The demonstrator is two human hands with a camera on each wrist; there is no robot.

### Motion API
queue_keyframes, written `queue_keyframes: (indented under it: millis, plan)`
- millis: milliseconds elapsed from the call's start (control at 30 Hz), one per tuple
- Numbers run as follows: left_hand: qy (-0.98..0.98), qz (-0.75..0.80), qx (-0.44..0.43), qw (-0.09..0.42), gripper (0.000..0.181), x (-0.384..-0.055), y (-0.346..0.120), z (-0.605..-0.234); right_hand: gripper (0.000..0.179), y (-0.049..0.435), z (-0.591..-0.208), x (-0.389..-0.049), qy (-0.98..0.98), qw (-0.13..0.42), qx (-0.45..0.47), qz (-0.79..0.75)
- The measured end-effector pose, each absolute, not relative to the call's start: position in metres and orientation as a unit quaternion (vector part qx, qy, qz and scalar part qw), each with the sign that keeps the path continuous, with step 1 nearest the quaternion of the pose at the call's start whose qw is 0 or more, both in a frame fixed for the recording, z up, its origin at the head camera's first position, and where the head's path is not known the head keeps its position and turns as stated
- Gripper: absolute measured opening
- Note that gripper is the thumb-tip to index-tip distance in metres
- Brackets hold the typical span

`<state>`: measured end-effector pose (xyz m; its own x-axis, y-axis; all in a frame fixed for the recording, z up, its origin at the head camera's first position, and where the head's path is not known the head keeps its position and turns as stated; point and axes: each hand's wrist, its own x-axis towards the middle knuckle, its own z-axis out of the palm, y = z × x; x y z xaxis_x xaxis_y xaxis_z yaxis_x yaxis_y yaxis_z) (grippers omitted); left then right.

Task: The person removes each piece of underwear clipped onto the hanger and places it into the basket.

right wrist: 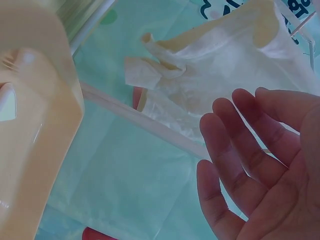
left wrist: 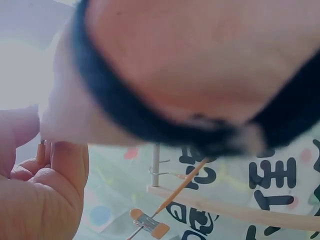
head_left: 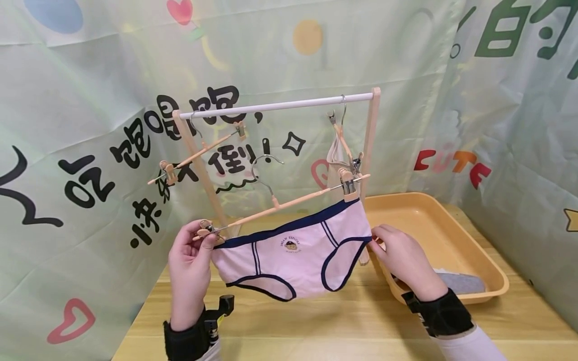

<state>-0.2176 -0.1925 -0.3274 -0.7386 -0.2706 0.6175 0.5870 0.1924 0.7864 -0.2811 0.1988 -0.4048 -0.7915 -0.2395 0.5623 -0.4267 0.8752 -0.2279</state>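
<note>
Wooden bench (head_left: 289,336), printed curtain (head_left: 113,65) behind. Tray (head_left: 417,215) toward right edge, its cloth (head_left: 462,283) partly hidden by right hand (head_left: 404,258). Left hand (head_left: 189,265) pinching hanger clip (head_left: 206,228); right's grip on underpants (head_left: 271,255) unclear.

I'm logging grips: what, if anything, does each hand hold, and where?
Left hand: the hanger, by its left clip. Right hand: at the briefs, side edge; whether gripped cannot be told.

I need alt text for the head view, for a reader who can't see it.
Pale pink, navy-trimmed underpants hang from a clip hanger, whose left end a person's left hand grips; the right hand is at the underpants' opposite edge. Behind, a small rack carries two more hangers, one with pale cloth; a yellow tray sits at the right.
</note>
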Motion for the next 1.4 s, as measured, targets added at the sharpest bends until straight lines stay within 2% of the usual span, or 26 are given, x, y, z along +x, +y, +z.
queue_keyframes:
  millis: [200,467,833,967,1200,1400]
  plan:
    - [-0.696,-0.625,-0.120,0.332,0.026,-0.216,-0.190,-0.327,0.010,0.199,-0.404,-0.281,-0.932,0.272,0.179,0.161]
    - [-0.668,-0.650,-0.177,0.316,0.025,-0.221,-0.186,-0.330,0.010,0.201,-0.404,-0.280,-0.931,0.272,0.171,0.172]
    - [-0.725,-0.604,-0.157,0.290,0.022,-0.236,-0.187,-0.338,0.013,0.201,-0.406,-0.281,-0.915,0.318,0.153,0.196]
    - [-0.729,-0.601,-0.168,0.279,0.023,-0.241,-0.187,-0.341,0.015,0.203,-0.403,-0.280,-0.898,0.354,0.135,0.226]
    - [-0.720,-0.614,-0.200,0.253,0.025,-0.252,-0.186,-0.349,0.030,0.205,-0.397,-0.277,-0.860,0.401,0.095,0.301]
    - [-0.715,-0.619,-0.219,0.240,0.023,-0.261,-0.183,-0.355,0.033,0.205,-0.392,-0.276,-0.831,0.429,0.128,0.330]
